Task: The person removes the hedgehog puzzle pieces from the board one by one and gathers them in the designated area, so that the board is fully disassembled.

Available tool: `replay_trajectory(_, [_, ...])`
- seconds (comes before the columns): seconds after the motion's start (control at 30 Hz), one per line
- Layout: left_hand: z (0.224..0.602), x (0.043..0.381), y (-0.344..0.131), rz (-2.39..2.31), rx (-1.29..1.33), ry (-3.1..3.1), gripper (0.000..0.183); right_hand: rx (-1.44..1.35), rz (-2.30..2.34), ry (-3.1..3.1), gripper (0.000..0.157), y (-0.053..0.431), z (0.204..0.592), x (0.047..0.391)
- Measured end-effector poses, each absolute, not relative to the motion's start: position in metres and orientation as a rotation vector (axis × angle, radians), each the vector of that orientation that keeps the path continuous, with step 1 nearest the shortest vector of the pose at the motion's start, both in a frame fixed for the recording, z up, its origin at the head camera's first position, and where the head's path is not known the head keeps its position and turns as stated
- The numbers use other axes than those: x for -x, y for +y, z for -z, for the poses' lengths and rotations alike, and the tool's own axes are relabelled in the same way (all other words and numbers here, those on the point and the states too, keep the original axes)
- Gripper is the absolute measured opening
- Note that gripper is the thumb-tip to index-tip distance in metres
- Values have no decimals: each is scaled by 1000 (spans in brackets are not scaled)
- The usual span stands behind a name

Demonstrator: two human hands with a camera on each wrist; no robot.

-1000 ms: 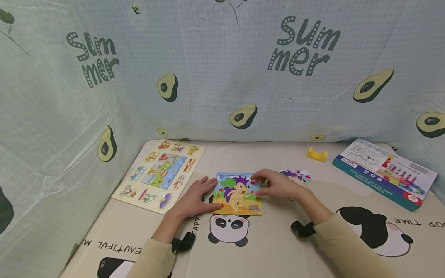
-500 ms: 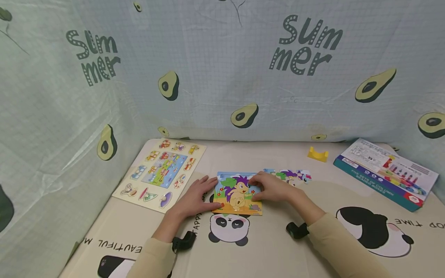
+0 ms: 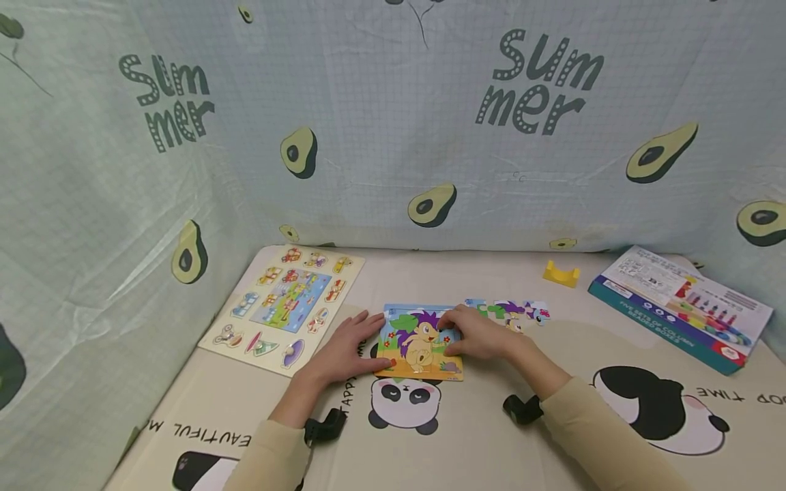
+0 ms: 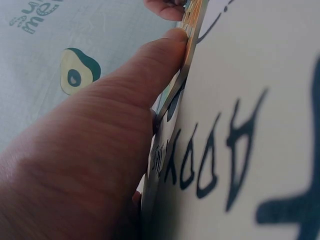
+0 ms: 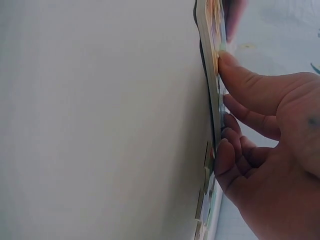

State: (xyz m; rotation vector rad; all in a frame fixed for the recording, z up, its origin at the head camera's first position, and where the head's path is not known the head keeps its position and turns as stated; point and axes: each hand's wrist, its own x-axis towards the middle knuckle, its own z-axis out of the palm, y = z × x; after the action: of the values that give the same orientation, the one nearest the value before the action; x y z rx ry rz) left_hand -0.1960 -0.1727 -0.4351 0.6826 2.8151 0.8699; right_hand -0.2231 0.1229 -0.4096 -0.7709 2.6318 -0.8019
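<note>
A jigsaw puzzle with a purple-haired hedgehog picture lies in its board in front of me. My left hand rests along the board's left side, thumb over the lower left corner and fingers spread up the edge. Over the right side of the picture bends my right hand. Its thumb and forefinger tips stand apart on the puzzle's surface, and the other fingers curl by the board's edge. I cannot tell whether a piece is pinched there. Loose puzzle pieces lie partly joined just beyond the right hand.
A peg puzzle board with vehicle and toy pictures lies at the left. Toward the back right are a yellow curved block and a teal toy box. Patterned cloth walls rise behind the table and on its left.
My right hand has shifted slightly left and down over the picture, uncovering more of the loose pieces beyond it. The left hand keeps its place on the board.
</note>
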Motion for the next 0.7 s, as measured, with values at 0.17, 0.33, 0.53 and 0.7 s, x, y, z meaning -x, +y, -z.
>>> replay_trajectory(0.17, [436, 196, -173, -881, -683, 2809, 86, 771, 828, 2637, 38, 123, 410, 222])
replay_trajectory(0.33, [436, 196, -173, -887, -692, 2814, 86, 784, 861, 2651, 42, 123, 411, 220])
replay_trajectory(0.53, [435, 196, -174, -877, -691, 2803, 86, 768, 916, 2647, 37, 123, 410, 218])
replay_trajectory(0.7, [435, 196, -174, -878, -694, 2807, 86, 734, 1003, 2605, 31, 122, 410, 217])
